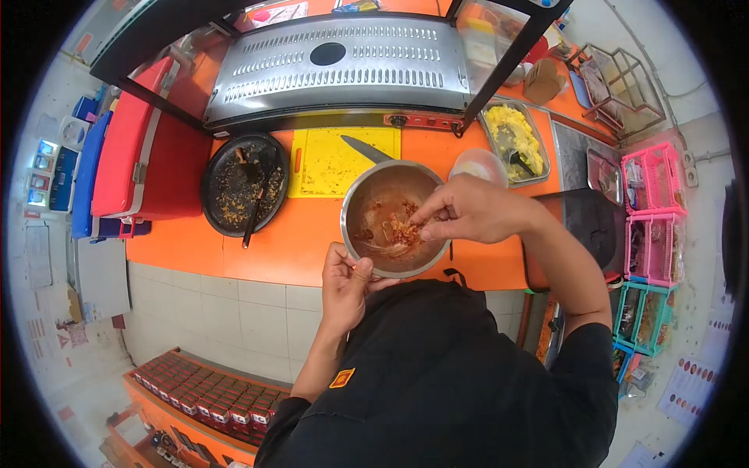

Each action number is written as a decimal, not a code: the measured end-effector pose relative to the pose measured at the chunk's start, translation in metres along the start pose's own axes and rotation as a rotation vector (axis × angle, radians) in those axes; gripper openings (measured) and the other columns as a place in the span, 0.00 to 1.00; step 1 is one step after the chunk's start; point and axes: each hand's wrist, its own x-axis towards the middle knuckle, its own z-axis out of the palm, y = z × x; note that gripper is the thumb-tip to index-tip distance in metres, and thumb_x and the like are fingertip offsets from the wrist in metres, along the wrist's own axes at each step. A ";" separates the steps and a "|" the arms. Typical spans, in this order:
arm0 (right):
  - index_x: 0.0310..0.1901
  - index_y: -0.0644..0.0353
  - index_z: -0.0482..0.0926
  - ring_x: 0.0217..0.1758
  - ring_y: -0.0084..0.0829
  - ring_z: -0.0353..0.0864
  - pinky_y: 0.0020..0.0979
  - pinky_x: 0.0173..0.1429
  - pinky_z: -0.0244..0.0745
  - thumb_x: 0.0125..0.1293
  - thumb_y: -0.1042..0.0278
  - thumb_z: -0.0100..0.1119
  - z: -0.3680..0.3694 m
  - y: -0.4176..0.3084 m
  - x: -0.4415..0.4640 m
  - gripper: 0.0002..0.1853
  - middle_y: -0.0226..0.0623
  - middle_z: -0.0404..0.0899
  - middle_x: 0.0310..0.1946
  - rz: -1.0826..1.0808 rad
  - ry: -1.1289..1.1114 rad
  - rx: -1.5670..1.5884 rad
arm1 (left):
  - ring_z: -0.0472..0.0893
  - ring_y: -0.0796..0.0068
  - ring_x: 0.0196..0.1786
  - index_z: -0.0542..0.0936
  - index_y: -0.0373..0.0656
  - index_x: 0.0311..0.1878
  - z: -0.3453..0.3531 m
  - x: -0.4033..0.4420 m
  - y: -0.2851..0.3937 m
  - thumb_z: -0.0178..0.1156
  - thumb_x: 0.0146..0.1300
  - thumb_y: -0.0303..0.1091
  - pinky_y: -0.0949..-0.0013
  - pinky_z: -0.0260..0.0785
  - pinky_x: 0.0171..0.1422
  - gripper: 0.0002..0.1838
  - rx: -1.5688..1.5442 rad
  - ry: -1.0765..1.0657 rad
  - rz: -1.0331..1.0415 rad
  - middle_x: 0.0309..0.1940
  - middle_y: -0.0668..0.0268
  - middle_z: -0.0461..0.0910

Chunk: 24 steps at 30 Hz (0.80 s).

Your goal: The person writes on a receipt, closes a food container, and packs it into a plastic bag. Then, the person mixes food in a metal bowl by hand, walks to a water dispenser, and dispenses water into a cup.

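Observation:
A steel mixing bowl (355,204) is tilted towards me at the front edge of the orange counter. Red-brown sauce smears its inside, and reddish-orange crumbly food (399,232) lies at the bottom. My left hand (346,285) grips the near-left rim, thumb on top. From the right, my right hand (472,210) reaches over the bowl, thumb and index finger drawn together on the crumbly food; how much they hold is hidden. Behind the bowl, a knife (365,148) rests on a yellow cutting board (312,168) scattered with crumbs. A clear plastic tub (477,162) stands just behind my right hand.
A black round pan (214,199) with crumbs and utensils sits to the left, near a red cooler box (140,148). At the back stands a metal-and-glass warmer (343,66). A steel tray (538,132) of yellow food and pink baskets (654,181) are at right.

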 end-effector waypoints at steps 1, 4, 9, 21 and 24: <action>0.56 0.67 0.90 0.42 0.38 0.91 0.39 0.50 0.83 0.72 0.60 0.69 -0.004 -0.005 -0.002 0.20 0.49 0.92 0.41 0.001 -0.018 -0.036 | 0.90 0.61 0.55 0.63 0.44 0.50 0.003 -0.003 0.003 0.57 0.84 0.29 0.52 0.94 0.55 0.11 -0.029 -0.013 0.002 0.51 0.58 0.81; 0.53 0.63 0.91 0.35 0.33 0.86 0.33 0.49 0.76 0.71 0.64 0.72 -0.007 0.000 -0.001 0.15 0.42 0.89 0.33 -0.062 0.100 -0.239 | 0.90 0.64 0.56 0.64 0.44 0.49 0.015 -0.007 0.015 0.57 0.83 0.27 0.54 0.94 0.56 0.10 0.056 0.040 -0.017 0.50 0.60 0.81; 0.41 0.64 0.89 0.50 0.40 0.84 0.38 0.55 0.77 0.64 0.68 0.68 0.057 0.032 0.036 0.09 0.40 0.87 0.37 -0.166 0.392 -0.914 | 0.90 0.67 0.51 0.65 0.43 0.48 0.022 -0.005 0.010 0.59 0.83 0.30 0.58 0.93 0.53 0.11 0.162 0.036 0.040 0.48 0.61 0.80; 0.40 0.67 0.88 0.57 0.48 0.84 0.46 0.56 0.83 0.62 0.72 0.64 0.111 0.063 0.045 0.09 0.47 0.87 0.41 -0.106 0.244 -0.767 | 0.88 0.70 0.47 0.65 0.42 0.47 0.005 0.012 -0.014 0.59 0.84 0.32 0.60 0.93 0.52 0.12 0.302 0.025 0.040 0.45 0.62 0.79; 0.37 0.70 0.87 0.52 0.53 0.88 0.49 0.54 0.84 0.62 0.73 0.64 0.111 0.073 0.058 0.08 0.54 0.88 0.38 -0.016 0.081 -0.508 | 0.88 0.70 0.47 0.65 0.42 0.47 -0.001 0.018 -0.024 0.59 0.84 0.32 0.60 0.93 0.52 0.12 0.316 0.015 -0.001 0.45 0.62 0.79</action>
